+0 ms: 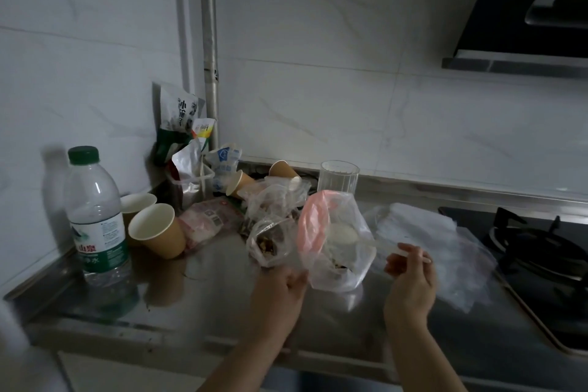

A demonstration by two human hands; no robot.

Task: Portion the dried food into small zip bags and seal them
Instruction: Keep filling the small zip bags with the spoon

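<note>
Stainless-steel countertop (197, 305) in a dim kitchen: a person's left hand (288, 283) pinches the lower edge of a clear plastic bag (342, 245) with a pink lining, standing near the counter's middle, while the right hand (410, 274) curls around a pale spoon handle (410, 253) reaching into its mouth. Dried food shows as a dark layer at the bag's bottom. A small zip bag (270, 242), partly filled, lies touching its left side; flat empty zip bags (445, 242) are piled toward the gas hob (534, 251) at the right edge. Thin film looks light, limp and slippery, best held at the rim. Paper cups (156, 229) and a water bottle (95, 216) stand near the left end.
</note>
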